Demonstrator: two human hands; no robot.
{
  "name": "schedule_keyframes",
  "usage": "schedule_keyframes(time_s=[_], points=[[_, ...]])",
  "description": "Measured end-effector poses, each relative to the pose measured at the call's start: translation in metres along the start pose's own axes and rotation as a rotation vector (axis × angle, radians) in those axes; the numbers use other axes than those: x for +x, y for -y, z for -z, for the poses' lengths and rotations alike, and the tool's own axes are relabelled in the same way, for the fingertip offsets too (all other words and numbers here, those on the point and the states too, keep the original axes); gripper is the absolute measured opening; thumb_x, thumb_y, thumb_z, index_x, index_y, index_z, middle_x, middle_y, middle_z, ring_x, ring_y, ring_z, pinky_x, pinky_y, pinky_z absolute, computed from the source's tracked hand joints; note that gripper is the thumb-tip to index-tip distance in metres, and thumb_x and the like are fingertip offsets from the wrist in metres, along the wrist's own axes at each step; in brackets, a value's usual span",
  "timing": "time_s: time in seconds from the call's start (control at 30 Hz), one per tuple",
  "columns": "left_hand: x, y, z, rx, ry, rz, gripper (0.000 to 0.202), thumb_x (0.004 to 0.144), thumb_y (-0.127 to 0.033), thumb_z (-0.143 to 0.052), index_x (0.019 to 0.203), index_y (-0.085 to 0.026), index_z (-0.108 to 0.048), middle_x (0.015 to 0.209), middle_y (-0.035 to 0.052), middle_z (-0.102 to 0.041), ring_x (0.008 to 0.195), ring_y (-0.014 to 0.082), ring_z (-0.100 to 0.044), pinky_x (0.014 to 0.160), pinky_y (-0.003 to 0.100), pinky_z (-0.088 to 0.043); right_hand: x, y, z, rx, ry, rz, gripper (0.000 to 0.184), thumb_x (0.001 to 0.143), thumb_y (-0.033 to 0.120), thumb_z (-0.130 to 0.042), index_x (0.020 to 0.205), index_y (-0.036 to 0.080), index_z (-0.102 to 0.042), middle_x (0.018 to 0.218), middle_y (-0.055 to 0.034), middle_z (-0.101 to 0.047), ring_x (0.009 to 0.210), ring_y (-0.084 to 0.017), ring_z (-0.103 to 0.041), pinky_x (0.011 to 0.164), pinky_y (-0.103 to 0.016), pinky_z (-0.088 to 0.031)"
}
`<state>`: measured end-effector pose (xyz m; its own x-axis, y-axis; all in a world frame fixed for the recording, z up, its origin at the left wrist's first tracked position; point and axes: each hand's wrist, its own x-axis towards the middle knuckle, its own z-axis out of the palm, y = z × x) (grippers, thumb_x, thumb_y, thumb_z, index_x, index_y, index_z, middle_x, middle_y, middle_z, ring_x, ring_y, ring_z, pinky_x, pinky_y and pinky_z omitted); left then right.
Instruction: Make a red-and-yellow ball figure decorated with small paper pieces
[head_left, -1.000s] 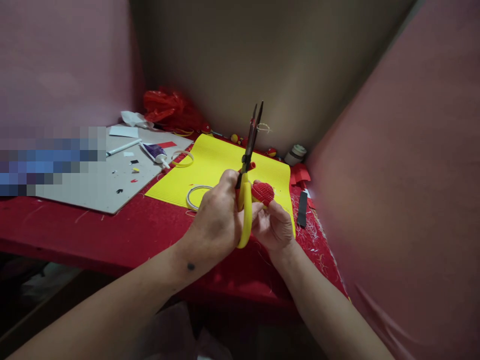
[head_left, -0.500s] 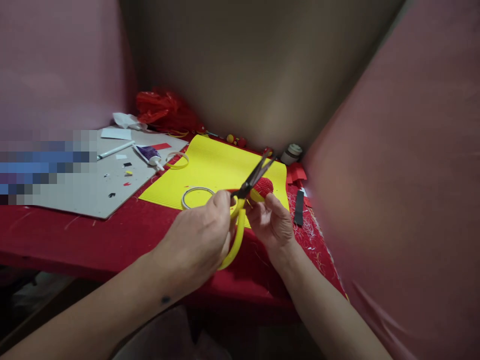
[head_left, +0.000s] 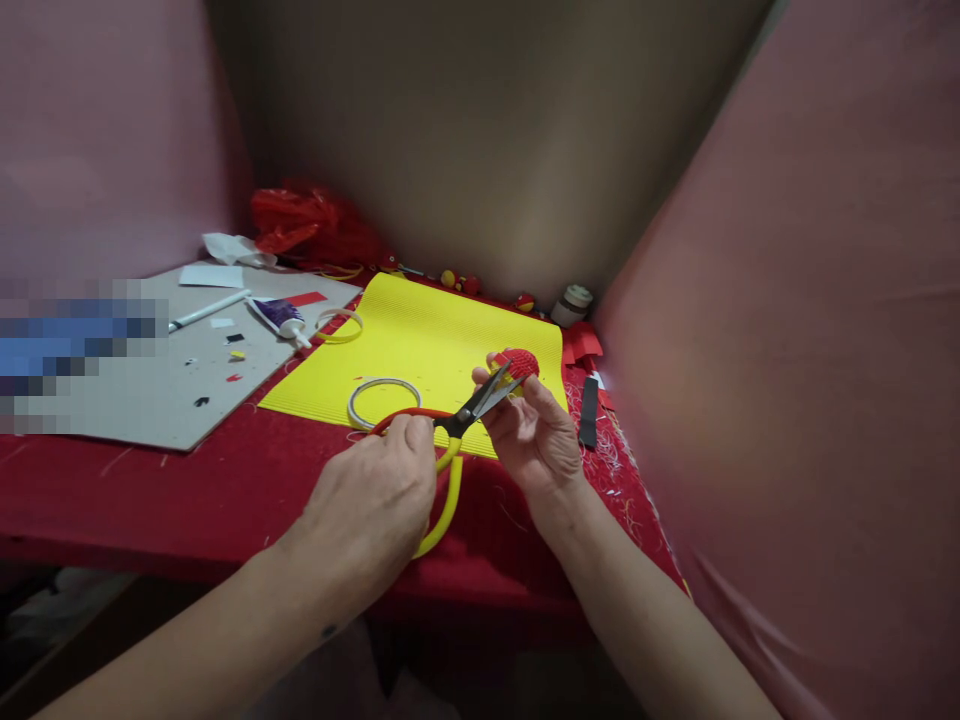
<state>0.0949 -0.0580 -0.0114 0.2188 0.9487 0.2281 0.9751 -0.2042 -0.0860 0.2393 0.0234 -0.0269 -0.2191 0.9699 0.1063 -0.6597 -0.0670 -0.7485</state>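
My left hand [head_left: 379, 490] is closed around the handles of scissors [head_left: 465, 415], one handle yellow and the other red. Their dark blades are parted a little and point up to the right, the tips in front of a small red and yellow crocheted piece [head_left: 523, 364]. That rounded piece sits in the fingers of my right hand [head_left: 536, 430], which grip it from below and the right. Whether the blades touch the yarn, I cannot tell. Beneath both hands lies a ribbed yellow sheet [head_left: 442, 330], with a silver ring [head_left: 350, 405] on it.
A grey board [head_left: 157, 415] at left carries a purple glue tube [head_left: 277, 317], a white pen [head_left: 210, 310] and scraps. Behind are a red plastic bag [head_left: 315, 225] and a small jar [head_left: 571, 305]. A black strip [head_left: 589, 412] lies right; fabric walls enclose the red-covered table [head_left: 247, 490].
The scissors have moved down and left, and their blades now lie across the crocheted piece instead of rising beside it. My right hand has lifted and turned the piece slightly.
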Motion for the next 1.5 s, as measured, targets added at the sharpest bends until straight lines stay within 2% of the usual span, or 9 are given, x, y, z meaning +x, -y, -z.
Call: schedule_keyframes(time_s=[0.1,0.3,0.47,0.7,0.8,0.93,1.2,1.3,1.5], points=[[-0.001,0.0,-0.002,0.03,-0.052,-0.013,0.023,0.09,-0.011,-0.032,0.093,-0.01,-0.055,0.07,0.011,-0.061,0.056,0.0247,-0.062,0.046,0.029,-0.037,0.0,0.0,-0.001,0.027,-0.008,-0.014,0.027,0.063,0.032,-0.075,0.087,0.022,-0.067,0.097,-0.0034,-0.072,0.098,-0.023,-0.068,0.1,-0.04,-0.047],[-0.003,0.001,-0.007,0.048,-0.08,-0.011,0.025,0.087,-0.006,-0.03,0.085,-0.014,-0.054,0.062,0.0074,-0.057,0.05,0.0221,-0.059,0.044,0.028,-0.036,0.0,0.0,-0.001,0.001,-0.002,-0.029,0.031,0.065,0.035,-0.075,0.091,0.021,-0.066,0.094,-0.0053,-0.072,0.104,-0.026,-0.066,0.101,-0.043,-0.047],[-0.003,0.001,-0.009,-0.008,-0.08,-0.004,0.023,0.086,-0.007,-0.032,0.083,-0.015,-0.053,0.062,0.0077,-0.056,0.052,0.0238,-0.06,0.044,0.028,-0.036,0.001,-0.001,0.0,0.017,-0.035,-0.026,0.026,0.063,0.032,-0.075,0.085,0.022,-0.065,0.096,-0.0053,-0.072,0.105,-0.026,-0.065,0.1,-0.044,-0.047],[-0.002,0.002,-0.012,-0.002,-0.07,-0.029,0.018,0.088,-0.012,-0.035,0.088,-0.014,-0.053,0.071,0.0104,-0.061,0.057,0.0256,-0.064,0.045,0.029,-0.038,0.001,-0.002,0.001,0.038,0.016,-0.049,0.026,0.064,0.034,-0.076,0.084,0.022,-0.064,0.088,-0.0037,-0.073,0.096,-0.022,-0.068,0.098,-0.039,-0.049],[-0.001,0.001,-0.011,-0.037,-0.024,-0.022,0.019,0.088,-0.01,-0.033,0.089,-0.014,-0.052,0.07,0.0102,-0.062,0.057,0.0261,-0.065,0.044,0.029,-0.036,0.001,-0.002,0.001,0.059,0.001,-0.053,0.027,0.062,0.032,-0.077,0.083,0.022,-0.064,0.087,-0.003,-0.072,0.097,-0.022,-0.068,0.099,-0.039,-0.048],[-0.001,0.0,-0.007,-0.078,0.096,0.0,0.019,0.086,-0.011,-0.033,0.092,-0.014,-0.051,0.07,0.0097,-0.063,0.058,0.0273,-0.067,0.044,0.029,-0.034,0.0,-0.002,-0.001,0.073,-0.007,-0.056,0.026,0.061,0.03,-0.078,0.083,0.022,-0.065,0.089,-0.0013,-0.072,0.092,-0.021,-0.069,0.098,-0.038,-0.049],[0.0,-0.001,-0.004,-0.09,0.252,0.0,0.019,0.089,-0.014,-0.034,0.101,-0.013,-0.048,0.074,0.0101,-0.066,0.067,0.0298,-0.07,0.049,0.031,-0.038,0.0,-0.001,0.0,0.105,-0.014,-0.09,0.034,0.059,0.03,-0.078,0.089,0.02,-0.066,0.091,-0.0036,-0.072,0.091,-0.02,-0.069,0.094,-0.033,-0.052],[0.001,-0.001,-0.006,-0.074,0.271,0.009,0.018,0.091,-0.015,-0.033,0.1,-0.014,-0.049,0.076,0.01,-0.067,0.069,0.0304,-0.071,0.05,0.032,-0.039,0.001,-0.001,0.0,0.109,-0.012,-0.099,0.035,0.06,0.029,-0.078,0.091,0.02,-0.066,0.093,-0.0043,-0.072,0.093,-0.02,-0.068,0.095,-0.033,-0.051],[0.001,0.001,-0.012,-0.093,0.233,0.001,0.018,0.091,-0.015,-0.033,0.1,-0.014,-0.049,0.073,0.0094,-0.067,0.067,0.0316,-0.07,0.048,0.033,-0.037,0.001,-0.002,0.0,0.106,-0.022,-0.115,0.036,0.058,0.029,-0.077,0.091,0.021,-0.066,0.093,-0.0036,-0.071,0.094,-0.02,-0.068,0.096,-0.032,-0.049]])
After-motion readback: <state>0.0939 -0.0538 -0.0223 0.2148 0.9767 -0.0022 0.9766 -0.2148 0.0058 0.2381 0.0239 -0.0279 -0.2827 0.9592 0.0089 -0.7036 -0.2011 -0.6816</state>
